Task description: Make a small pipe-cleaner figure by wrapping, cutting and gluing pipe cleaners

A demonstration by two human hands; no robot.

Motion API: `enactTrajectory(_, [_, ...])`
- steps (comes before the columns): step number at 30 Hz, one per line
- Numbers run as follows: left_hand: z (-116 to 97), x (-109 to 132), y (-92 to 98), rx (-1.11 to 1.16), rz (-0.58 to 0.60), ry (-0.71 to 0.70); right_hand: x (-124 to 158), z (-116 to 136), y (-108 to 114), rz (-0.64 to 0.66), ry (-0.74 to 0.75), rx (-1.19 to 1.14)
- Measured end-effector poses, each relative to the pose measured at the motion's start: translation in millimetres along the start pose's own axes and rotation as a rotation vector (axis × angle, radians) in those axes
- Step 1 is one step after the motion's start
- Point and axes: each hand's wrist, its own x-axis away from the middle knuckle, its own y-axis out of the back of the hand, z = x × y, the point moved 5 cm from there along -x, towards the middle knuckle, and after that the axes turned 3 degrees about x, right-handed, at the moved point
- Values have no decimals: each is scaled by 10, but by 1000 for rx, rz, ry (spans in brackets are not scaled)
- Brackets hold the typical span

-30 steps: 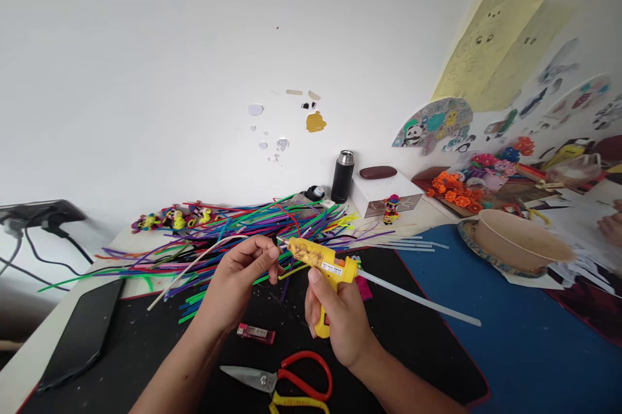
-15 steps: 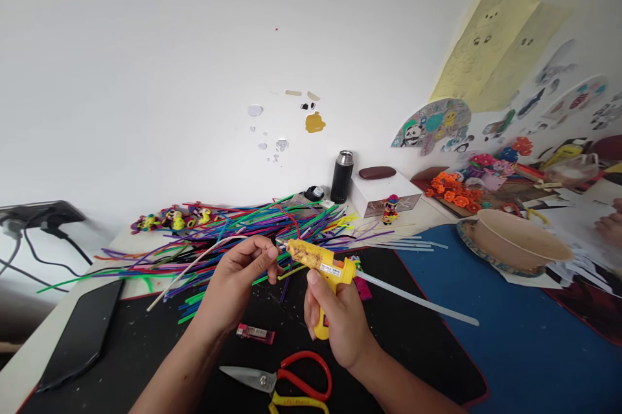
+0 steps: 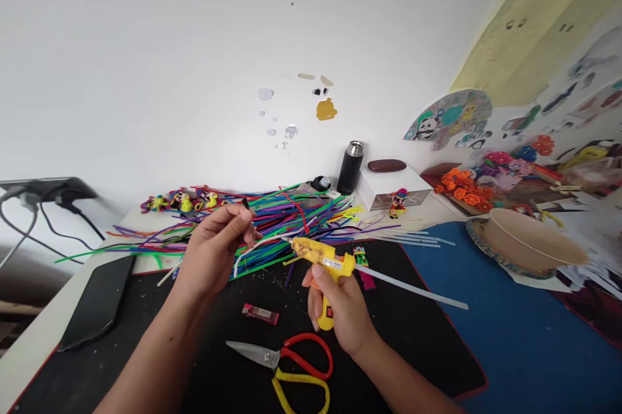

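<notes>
My right hand (image 3: 340,307) is wrapped round the handle of a yellow hot glue gun (image 3: 311,249), whose nozzle points left. A long translucent glue stick (image 3: 413,287) sticks out of its back. To the left of the nozzle and apart from it, my left hand (image 3: 214,242) is closed in a pinch. A small black piece (image 3: 245,204) shows at its fingertips, too small to name. Behind both hands lies a heap of coloured pipe cleaners (image 3: 311,212). On the black mat (image 3: 214,362) below are a red lighter (image 3: 261,314) and scissors (image 3: 262,356) with red and yellow handles.
A black phone-like slab (image 3: 100,304) lies at the left. Along the wall stand a black flask (image 3: 350,169), a white box (image 3: 383,190) and a small figure (image 3: 398,203). Further right are a beige bowl (image 3: 539,249), orange flowers (image 3: 464,187) and a blue mat (image 3: 515,336).
My left hand has moved left, away from the glue gun's nozzle, and the small black piece now shows at its fingertips. My right hand keeps its hold on the gun. The view has shifted slightly.
</notes>
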Motion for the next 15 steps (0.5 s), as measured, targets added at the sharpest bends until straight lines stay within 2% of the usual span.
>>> enactTrajectory(4, [-184,-69,96,31,-40,-91,107,-262,-150,175,-23,314])
enactTrajectory(10, [-566,-70,324,105,-125,-282,155,-392,-515,402,277,1026])
enactTrajectory(15, [-771,-33,432,122,-158,-371,38,-551,-852,522,386,1347])
